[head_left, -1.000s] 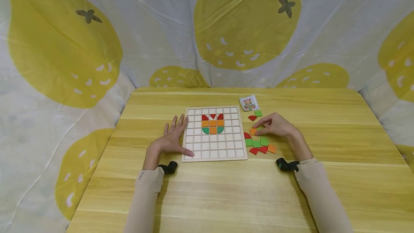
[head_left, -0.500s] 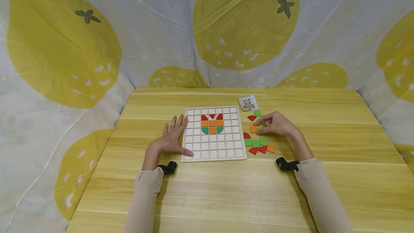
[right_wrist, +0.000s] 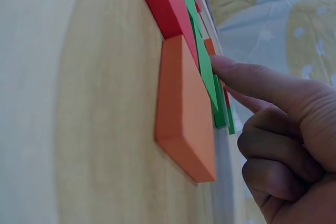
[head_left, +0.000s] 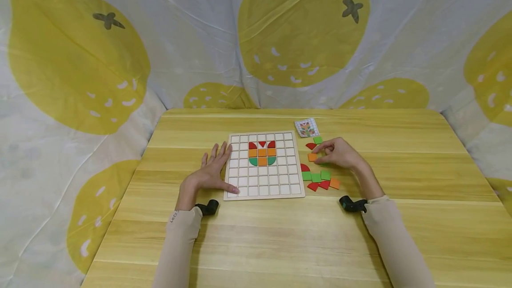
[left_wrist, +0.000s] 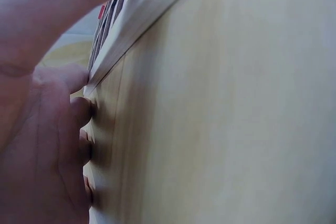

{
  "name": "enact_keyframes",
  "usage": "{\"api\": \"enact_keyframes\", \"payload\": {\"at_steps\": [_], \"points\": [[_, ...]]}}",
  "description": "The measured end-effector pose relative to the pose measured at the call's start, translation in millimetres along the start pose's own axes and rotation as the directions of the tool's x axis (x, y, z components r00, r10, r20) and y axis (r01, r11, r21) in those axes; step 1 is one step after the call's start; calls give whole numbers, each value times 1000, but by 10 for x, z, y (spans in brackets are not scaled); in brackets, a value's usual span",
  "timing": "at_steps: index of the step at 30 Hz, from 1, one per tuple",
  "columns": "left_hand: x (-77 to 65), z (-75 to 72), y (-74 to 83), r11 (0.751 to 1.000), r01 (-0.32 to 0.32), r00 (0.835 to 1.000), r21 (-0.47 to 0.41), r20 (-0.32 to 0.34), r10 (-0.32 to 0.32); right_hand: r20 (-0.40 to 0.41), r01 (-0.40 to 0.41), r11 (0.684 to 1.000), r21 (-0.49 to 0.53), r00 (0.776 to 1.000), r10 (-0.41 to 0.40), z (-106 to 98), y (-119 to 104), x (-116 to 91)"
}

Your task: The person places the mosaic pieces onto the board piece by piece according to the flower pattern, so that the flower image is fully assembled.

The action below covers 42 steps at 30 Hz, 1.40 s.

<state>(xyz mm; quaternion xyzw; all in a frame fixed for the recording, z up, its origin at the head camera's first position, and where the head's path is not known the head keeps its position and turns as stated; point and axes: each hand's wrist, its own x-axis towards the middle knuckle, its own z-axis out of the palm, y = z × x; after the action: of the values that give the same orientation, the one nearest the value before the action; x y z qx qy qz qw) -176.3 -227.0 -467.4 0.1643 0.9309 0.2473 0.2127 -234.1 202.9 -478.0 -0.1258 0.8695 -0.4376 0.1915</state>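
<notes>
In the head view a square wooden grid board (head_left: 263,185) lies flat, with red, orange and green pieces forming a tulip shape in its upper middle. My left hand (head_left: 210,173) spreads over the board's left side, thumb on the lower-left corner and fingers along the left edge. Right of the board, my right hand (head_left: 338,154) pinches an orange square tile (head_left: 312,157) between thumb and index finger, low over the table. Its other fingers are curled in the right wrist view. A red quarter-circle piece (head_left: 310,146) lies just beyond the index finger.
Green squares (head_left: 316,177), red pieces (head_left: 314,186) and another orange square (head_left: 334,184) lie loose near the board's right edge. A small printed pattern card (head_left: 307,127) sits behind them, beside a green square (head_left: 318,140). A lemon-print cloth (head_left: 304,34) hangs behind the table.
The orange square tile has shifted slightly away from me with my right hand. A green square beside it has gone out of sight by the fingers. My left hand stays in place.
</notes>
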Motion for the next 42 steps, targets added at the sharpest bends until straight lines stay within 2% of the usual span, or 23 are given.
{"api": "enact_keyframes", "payload": {"at_steps": [12,19,21,25,28,33,37,42], "points": [[-12,-17,24,1000,2,1000,-7,3,-2,5,22,1000,6,1000,-22,-22,42,-17],[32,-28,12,1000,-6,1000,-5,7,6,2,7,1000,24,1000,-7,-64,70,-46],[43,-26,4,1000,-4,1000,-1,10,4,-22,-9,999,36,1000,10,-74,71,-57],[43,-27,0,1000,-3,1000,-1,7,3,-122,-39,997,67,991,46,-95,72,-63],[28,-29,5,1000,-3,1000,-6,3,3,-176,-33,997,66,983,44,-115,77,-38],[3,-29,0,1000,-2,1000,-8,4,2,-149,-11,998,69,989,21,-133,103,42],[12,-24,-9,1000,-4,1000,-8,3,4,-121,-25,994,104,992,37,-130,120,87],[41,-28,-8,1000,-9,1000,-1,3,9,-148,-41,996,76,988,52,-156,103,104]]}}
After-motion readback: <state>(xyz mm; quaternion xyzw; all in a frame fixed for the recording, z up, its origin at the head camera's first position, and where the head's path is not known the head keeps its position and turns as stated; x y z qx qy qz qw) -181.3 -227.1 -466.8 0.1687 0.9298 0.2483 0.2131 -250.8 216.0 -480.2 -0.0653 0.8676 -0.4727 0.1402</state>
